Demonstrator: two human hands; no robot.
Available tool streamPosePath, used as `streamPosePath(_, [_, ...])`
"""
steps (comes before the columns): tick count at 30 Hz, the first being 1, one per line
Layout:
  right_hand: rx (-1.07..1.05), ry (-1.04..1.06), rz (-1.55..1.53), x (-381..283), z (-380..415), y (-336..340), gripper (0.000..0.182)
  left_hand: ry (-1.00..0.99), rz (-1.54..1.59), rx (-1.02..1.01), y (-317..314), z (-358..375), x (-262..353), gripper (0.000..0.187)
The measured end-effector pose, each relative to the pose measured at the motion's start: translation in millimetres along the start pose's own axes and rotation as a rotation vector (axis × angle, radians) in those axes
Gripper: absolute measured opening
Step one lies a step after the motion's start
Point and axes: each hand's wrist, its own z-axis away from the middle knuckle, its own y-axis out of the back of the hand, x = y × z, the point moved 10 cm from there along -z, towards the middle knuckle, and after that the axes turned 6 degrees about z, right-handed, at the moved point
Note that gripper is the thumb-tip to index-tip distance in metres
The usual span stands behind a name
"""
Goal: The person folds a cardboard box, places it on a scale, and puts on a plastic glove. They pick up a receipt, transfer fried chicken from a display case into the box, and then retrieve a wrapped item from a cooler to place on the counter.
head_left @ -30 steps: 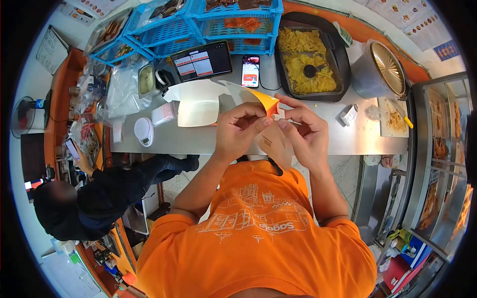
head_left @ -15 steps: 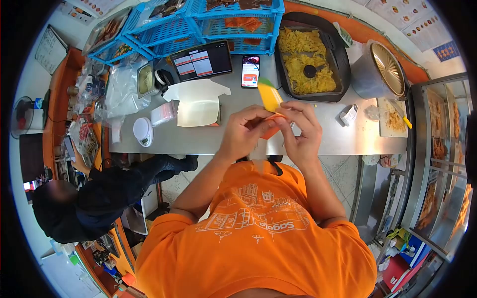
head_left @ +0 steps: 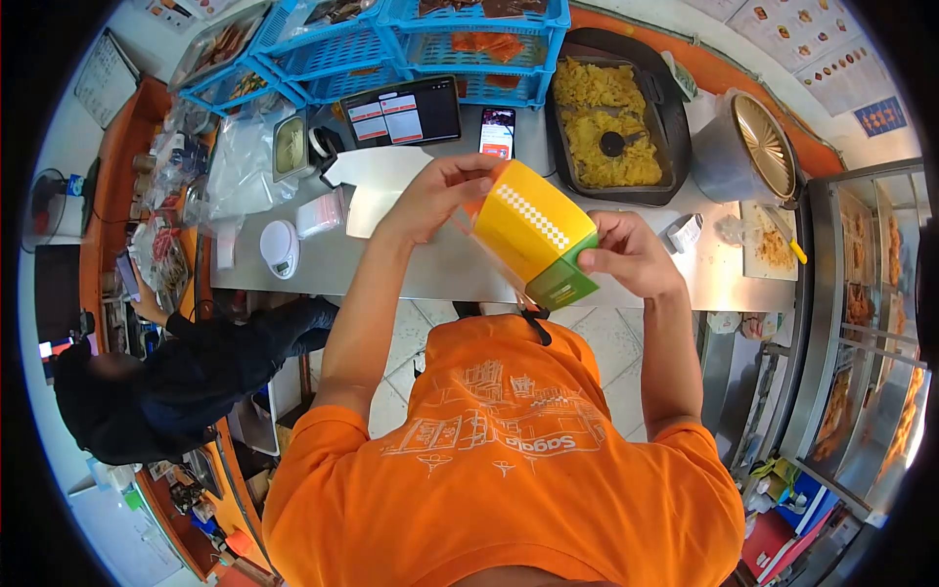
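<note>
Between my hands, above the front of the steel counter, is a yellow, green and orange cardboard food box [head_left: 533, 225] with a white diamond pattern. My left hand [head_left: 440, 196] grips its upper left end, fingers closed at the orange edge. On the green end, my right hand [head_left: 634, 254] pinches the side with the thumb in front. Partly hidden behind my left hand and forearm, an open white takeaway box [head_left: 377, 181] stands on the counter.
A black pan [head_left: 675, 127] of yellow food sits at the back. Nearby are a phone [head_left: 497, 132], tablet [head_left: 401, 115], blue racks [head_left: 479, 49], white scale [head_left: 280, 248], lidded bucket [head_left: 724, 152], and a yellow-handled knife [head_left: 790, 240] on a board. Another person [head_left: 186, 382] is at left.
The cardboard has turned and opened out, now showing its broad yellow and green faces. My hands have moved apart, the left to the left and up, the right slightly right.
</note>
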Motion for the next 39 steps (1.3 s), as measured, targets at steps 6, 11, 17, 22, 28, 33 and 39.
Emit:
streamPosePath(6, [0.259,0.176,-0.19,-1,-14,-17,0.016,-0.908,-0.953,0.1,-93,43,77,0.041])
streamPosePath(11, [0.21,0.334,-0.174,-6,-27,-33,0.017,-0.931,-0.71,0.143,-81,32,54,0.03])
streamPosePath(17, [0.103,0.099,0.391,-19,-25,-18,0.013,-0.813,-0.845,0.173,-85,36,73,0.018])
streamPosePath(22, [0.245,0.206,0.736,-56,-23,-23,0.018,-0.303,-0.498,0.027,-59,33,52,0.011])
streamPosePath(28, [0.565,0.688,0.94,-94,12,-34,0.016,-0.218,-0.189,0.12,-51,46,26,0.016])
streamPosePath(33, [0.498,0.624,0.815,-88,2,-34,0.016,-0.348,-0.137,0.065,-63,45,33,0.017])
streamPosePath(39, [0.44,0.583,0.818,-79,-5,-31,0.015,-0.328,-0.07,0.041,-65,45,25,0.017])
